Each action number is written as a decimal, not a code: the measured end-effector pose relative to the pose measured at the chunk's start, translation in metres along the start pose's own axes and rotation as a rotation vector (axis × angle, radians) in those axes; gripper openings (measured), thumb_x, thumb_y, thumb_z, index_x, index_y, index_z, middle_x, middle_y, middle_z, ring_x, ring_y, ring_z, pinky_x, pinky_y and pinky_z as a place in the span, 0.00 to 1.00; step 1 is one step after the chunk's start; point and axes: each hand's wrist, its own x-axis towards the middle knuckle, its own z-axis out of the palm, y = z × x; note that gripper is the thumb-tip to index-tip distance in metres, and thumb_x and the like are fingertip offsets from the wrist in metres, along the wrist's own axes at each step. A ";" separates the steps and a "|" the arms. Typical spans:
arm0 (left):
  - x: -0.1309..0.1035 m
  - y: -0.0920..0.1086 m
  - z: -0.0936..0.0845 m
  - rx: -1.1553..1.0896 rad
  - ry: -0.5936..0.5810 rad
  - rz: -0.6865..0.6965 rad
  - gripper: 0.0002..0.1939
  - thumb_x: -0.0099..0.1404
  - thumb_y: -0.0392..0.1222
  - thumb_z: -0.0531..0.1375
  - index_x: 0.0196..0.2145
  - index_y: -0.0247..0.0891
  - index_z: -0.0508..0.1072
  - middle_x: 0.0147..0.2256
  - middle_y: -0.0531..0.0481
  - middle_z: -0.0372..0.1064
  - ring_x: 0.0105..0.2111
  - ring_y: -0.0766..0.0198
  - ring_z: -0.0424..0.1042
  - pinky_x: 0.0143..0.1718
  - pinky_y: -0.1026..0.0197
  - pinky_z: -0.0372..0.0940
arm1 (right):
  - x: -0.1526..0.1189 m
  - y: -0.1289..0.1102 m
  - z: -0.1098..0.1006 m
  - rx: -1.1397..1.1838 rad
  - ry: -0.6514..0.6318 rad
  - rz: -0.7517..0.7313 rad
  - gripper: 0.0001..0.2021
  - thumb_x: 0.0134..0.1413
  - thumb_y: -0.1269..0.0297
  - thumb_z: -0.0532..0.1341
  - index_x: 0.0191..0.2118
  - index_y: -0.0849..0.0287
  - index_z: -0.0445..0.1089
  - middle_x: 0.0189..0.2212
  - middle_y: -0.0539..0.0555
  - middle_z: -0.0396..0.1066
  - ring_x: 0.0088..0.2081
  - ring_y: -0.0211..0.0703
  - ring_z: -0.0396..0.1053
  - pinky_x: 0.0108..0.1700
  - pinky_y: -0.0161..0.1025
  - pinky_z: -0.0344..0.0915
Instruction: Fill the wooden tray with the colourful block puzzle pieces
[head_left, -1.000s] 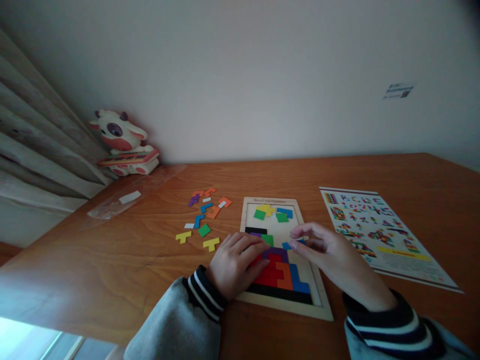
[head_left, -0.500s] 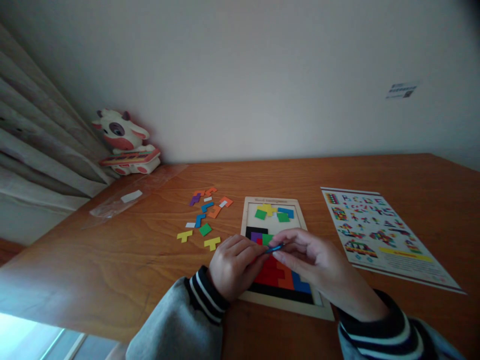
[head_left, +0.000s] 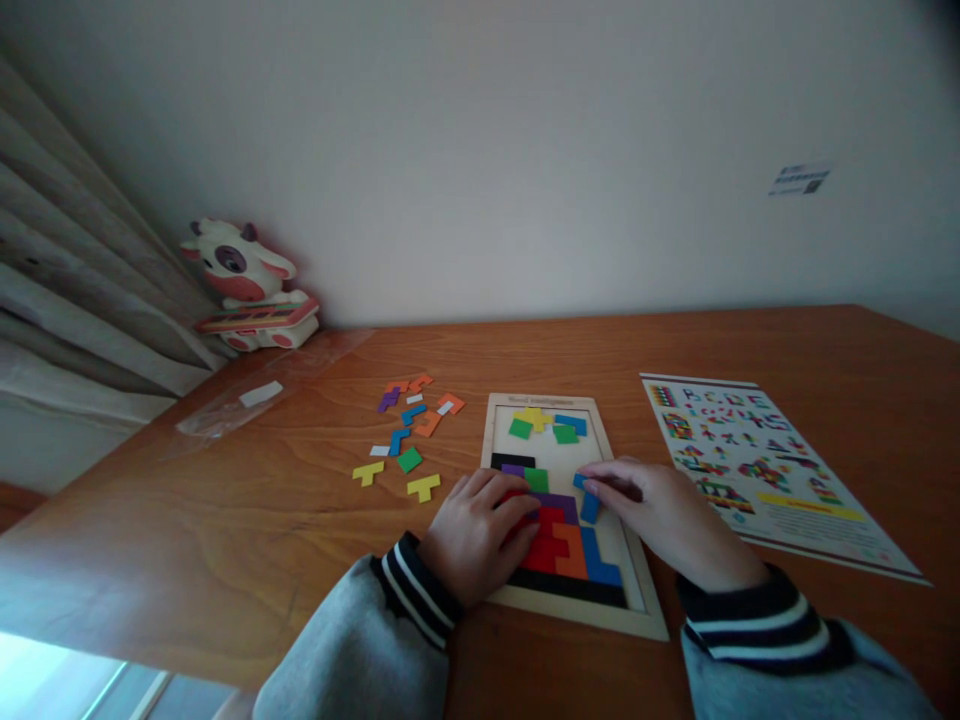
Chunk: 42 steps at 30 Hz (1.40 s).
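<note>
A wooden puzzle board (head_left: 646, 600) lies flat on the table below both hands. Thumb and fingers of my right hand (head_left: 660, 510) pinch a blue L-shaped puzzle piece (head_left: 590, 508) at its upper end, over the right side of the tray. My left hand (head_left: 476, 530) rests with fingers stretched over the left side, touching the fitted pieces and hiding some. Visible in the lower tray are red pieces (head_left: 541, 545), an orange piece (head_left: 571, 555), another blue piece (head_left: 600, 565), a purple piece (head_left: 564, 507), a green square (head_left: 537, 480) and black pieces (head_left: 566, 588).
Loose yellow (head_left: 534, 416), green (head_left: 565, 434) and blue pieces lie in the board's upper part. Left of it, several coloured pieces (head_left: 410, 460) are scattered. A printed pattern sheet (head_left: 780, 450) lies right. A clear plastic bag (head_left: 225, 415) and toy cow (head_left: 247, 280) are far left.
My right hand has carried the blue piece rightward and down to the tray's right side. My left hand, earlier also at the piece, has come away and flattened over the board's left.
</note>
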 end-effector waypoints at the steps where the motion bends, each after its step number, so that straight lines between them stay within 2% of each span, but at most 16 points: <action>1: 0.000 0.000 0.000 0.003 -0.010 -0.003 0.10 0.67 0.40 0.59 0.45 0.39 0.75 0.46 0.44 0.73 0.44 0.55 0.70 0.45 0.50 0.69 | 0.001 0.000 0.003 -0.007 0.002 -0.013 0.11 0.57 0.61 0.59 0.39 0.53 0.79 0.38 0.54 0.80 0.39 0.50 0.77 0.43 0.47 0.72; 7: -0.001 -0.001 0.001 0.009 -0.045 -0.007 0.09 0.68 0.40 0.58 0.45 0.40 0.74 0.47 0.45 0.72 0.45 0.55 0.70 0.46 0.49 0.68 | 0.003 -0.001 0.014 -0.024 0.002 -0.057 0.08 0.55 0.67 0.62 0.40 0.57 0.78 0.39 0.57 0.77 0.37 0.47 0.75 0.43 0.45 0.72; 11: -0.001 0.000 0.001 0.022 -0.046 -0.009 0.10 0.68 0.40 0.57 0.45 0.40 0.74 0.47 0.45 0.72 0.45 0.55 0.70 0.46 0.50 0.68 | 0.001 -0.005 0.012 -0.007 -0.053 -0.050 0.09 0.55 0.69 0.62 0.41 0.57 0.76 0.37 0.54 0.76 0.33 0.44 0.74 0.39 0.43 0.72; 16: -0.001 0.000 0.002 0.039 -0.047 -0.008 0.10 0.68 0.39 0.56 0.45 0.40 0.74 0.47 0.45 0.72 0.45 0.55 0.69 0.47 0.50 0.67 | 0.000 -0.002 0.010 0.035 -0.102 -0.064 0.11 0.55 0.70 0.61 0.44 0.58 0.75 0.36 0.54 0.75 0.34 0.43 0.74 0.39 0.42 0.71; 24: 0.000 0.001 -0.001 0.031 -0.041 -0.011 0.10 0.68 0.40 0.56 0.45 0.39 0.74 0.46 0.45 0.73 0.45 0.54 0.70 0.46 0.50 0.68 | 0.000 0.003 0.014 0.049 -0.074 -0.084 0.11 0.56 0.66 0.59 0.45 0.56 0.73 0.39 0.56 0.75 0.37 0.46 0.74 0.42 0.46 0.72; 29: -0.001 -0.004 -0.004 0.036 0.011 -0.082 0.11 0.69 0.40 0.56 0.46 0.40 0.74 0.47 0.46 0.72 0.45 0.55 0.70 0.46 0.51 0.68 | -0.001 0.000 0.011 0.046 -0.037 -0.118 0.10 0.61 0.61 0.56 0.42 0.55 0.73 0.41 0.56 0.75 0.41 0.48 0.75 0.46 0.47 0.71; 32: -0.005 -0.021 -0.011 0.097 0.059 -0.163 0.12 0.70 0.38 0.54 0.48 0.40 0.73 0.48 0.45 0.72 0.45 0.56 0.70 0.48 0.51 0.68 | -0.002 0.002 0.009 0.013 -0.008 -0.137 0.11 0.62 0.59 0.55 0.42 0.55 0.73 0.42 0.57 0.74 0.42 0.49 0.75 0.46 0.48 0.71; 36: -0.017 -0.063 -0.027 0.283 0.127 -0.330 0.14 0.70 0.38 0.52 0.50 0.37 0.71 0.50 0.43 0.72 0.48 0.52 0.70 0.52 0.48 0.66 | -0.003 0.006 0.006 -0.023 0.030 -0.159 0.11 0.62 0.60 0.55 0.42 0.54 0.73 0.42 0.57 0.73 0.42 0.48 0.75 0.45 0.47 0.72; 39: -0.025 -0.098 -0.038 0.355 0.108 -0.432 0.16 0.71 0.38 0.50 0.54 0.38 0.69 0.52 0.44 0.71 0.51 0.53 0.70 0.54 0.48 0.65 | -0.003 0.006 0.005 -0.035 0.032 -0.152 0.11 0.62 0.60 0.54 0.43 0.54 0.73 0.43 0.56 0.73 0.40 0.47 0.74 0.42 0.45 0.72; 42: -0.029 -0.122 -0.046 0.369 0.062 -0.503 0.15 0.69 0.38 0.53 0.51 0.37 0.72 0.50 0.43 0.73 0.50 0.53 0.72 0.55 0.51 0.65 | -0.004 0.004 0.004 -0.040 0.047 -0.143 0.11 0.63 0.59 0.54 0.43 0.53 0.73 0.43 0.56 0.72 0.38 0.45 0.74 0.40 0.44 0.72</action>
